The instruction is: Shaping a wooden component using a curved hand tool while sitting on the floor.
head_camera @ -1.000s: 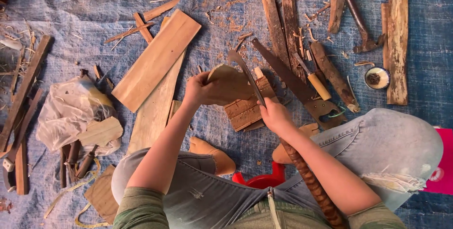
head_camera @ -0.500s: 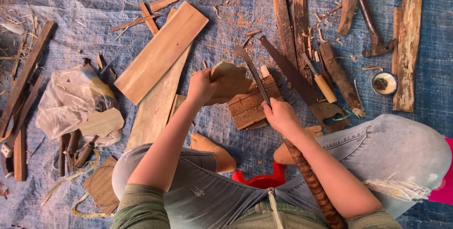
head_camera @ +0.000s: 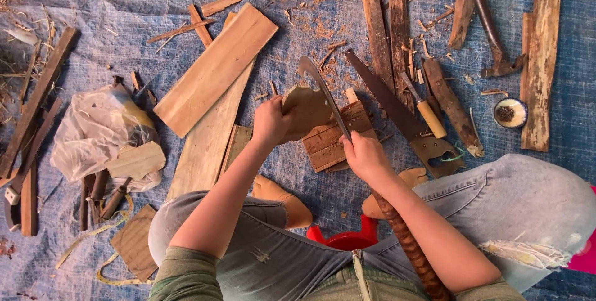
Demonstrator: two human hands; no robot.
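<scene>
My left hand point(head_camera: 271, 122) grips a small rounded piece of wood point(head_camera: 305, 110) and holds it upright on a short wooden block point(head_camera: 335, 141) on the blue tarp point(head_camera: 93, 9). My right hand point(head_camera: 365, 157) is closed around the handle of a long curved knife point(head_camera: 321, 87), whose blade lies against the right side of the wood piece and points away from me. My knees frame the block on both sides.
A hand saw point(head_camera: 397, 112) and a wooden-handled tool point(head_camera: 424, 107) lie right of the block. A hammer point(head_camera: 490, 31) and a small round tin point(head_camera: 510, 113) lie farther right. Flat boards point(head_camera: 214, 71), planks, a plastic bag point(head_camera: 93, 130) and scraps lie left. A red object point(head_camera: 344, 239) sits between my legs.
The knife blade has slid a little along the wood piece, and my head view shifted slightly. Both hands keep their grip.
</scene>
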